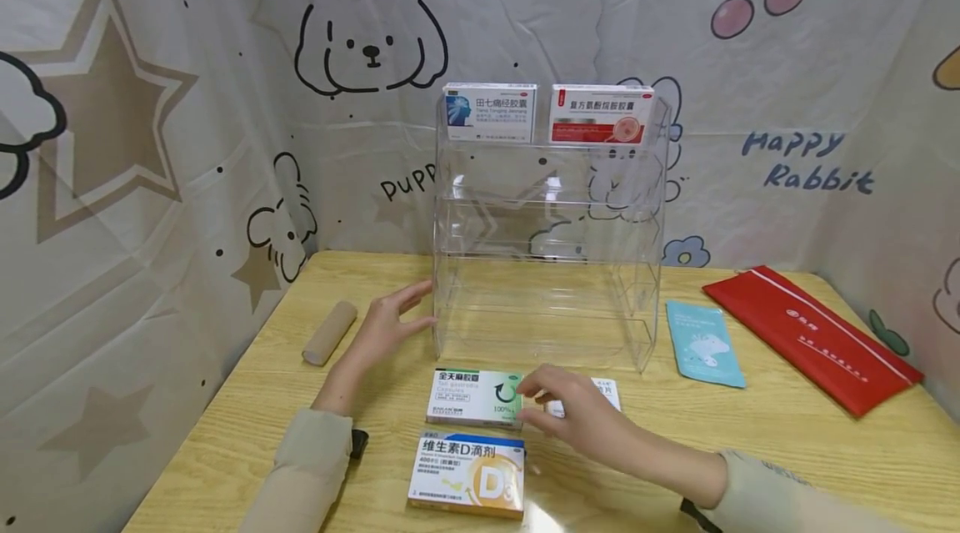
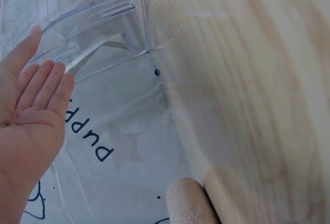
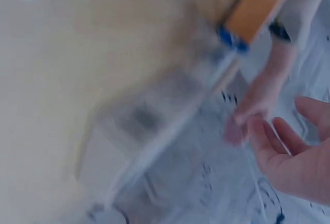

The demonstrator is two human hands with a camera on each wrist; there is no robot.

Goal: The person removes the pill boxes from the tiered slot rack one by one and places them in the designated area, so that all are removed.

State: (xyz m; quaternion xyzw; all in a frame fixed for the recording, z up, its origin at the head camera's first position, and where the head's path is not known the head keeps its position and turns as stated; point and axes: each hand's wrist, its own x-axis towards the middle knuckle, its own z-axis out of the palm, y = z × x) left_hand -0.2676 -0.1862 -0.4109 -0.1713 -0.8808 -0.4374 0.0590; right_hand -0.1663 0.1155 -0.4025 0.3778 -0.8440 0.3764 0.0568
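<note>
Clear acrylic forms the tiered display rack (image 1: 549,256), standing on the pale wooden table (image 1: 795,466) with 2 flat boxes on top: the white carton with a blue head picture (image 1: 491,115) and the red-and-white carton (image 1: 602,118). My left hand (image 1: 382,329) is empty, fingers extended beside the rack's left side; whether they touch it I cannot tell. My right hand (image 1: 588,412), loosely bent and holding nothing, hovers at the right end of the white-and-green carton (image 1: 468,398), which lies flat before the rack. Nearer me lies the white-and-orange carton (image 1: 467,473); a plain white carton (image 1: 604,394) is partly hidden behind my right hand. I judge the step in hand to be taking up a carton, likely the white-and-green carton; the next move calls for thumb and fingertips to pinch its end.
</note>
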